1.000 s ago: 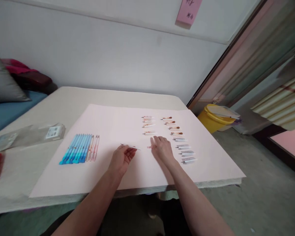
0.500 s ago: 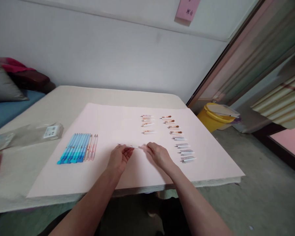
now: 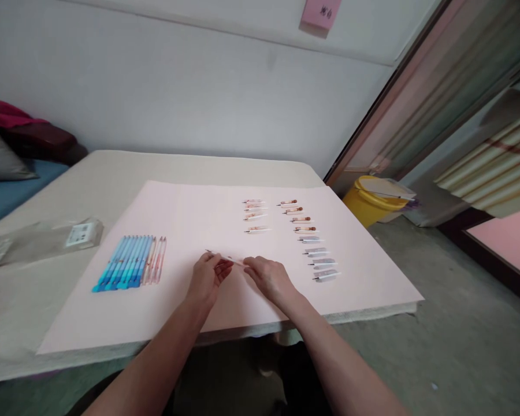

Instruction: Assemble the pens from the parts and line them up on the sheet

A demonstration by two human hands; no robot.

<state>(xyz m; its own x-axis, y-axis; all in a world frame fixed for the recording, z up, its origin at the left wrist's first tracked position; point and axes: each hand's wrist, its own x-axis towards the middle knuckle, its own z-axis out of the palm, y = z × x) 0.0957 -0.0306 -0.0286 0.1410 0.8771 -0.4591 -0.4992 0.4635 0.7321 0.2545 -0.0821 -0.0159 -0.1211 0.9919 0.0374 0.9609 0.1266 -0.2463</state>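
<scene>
My left hand (image 3: 208, 275) pinches a slim white pen (image 3: 227, 259) over the pink sheet (image 3: 190, 219), its dark tip pointing left. The fingers of my right hand (image 3: 266, 274) are closed at the pen's right end, where a pale pinkish part shows; what exactly they grip is partly hidden. To the left lies a row of blue pens (image 3: 123, 260) with several pink pens (image 3: 155, 260) beside it. Beyond my hands are several pale pen pieces with dark tips (image 3: 255, 216). Farther right are brown-topped ones (image 3: 301, 219) and grey-white ones (image 3: 323, 263).
A clear plastic bag with a white label (image 3: 80, 234) lies at the left on the cream table cover (image 3: 125, 164). A yellow bucket (image 3: 364, 202) stands on the floor past the right side. A wall with a pink note (image 3: 320, 14) rises behind the table.
My right hand has come closer to the left and now meets the pen's right end; a small gap showed there before. The view has shifted slightly.
</scene>
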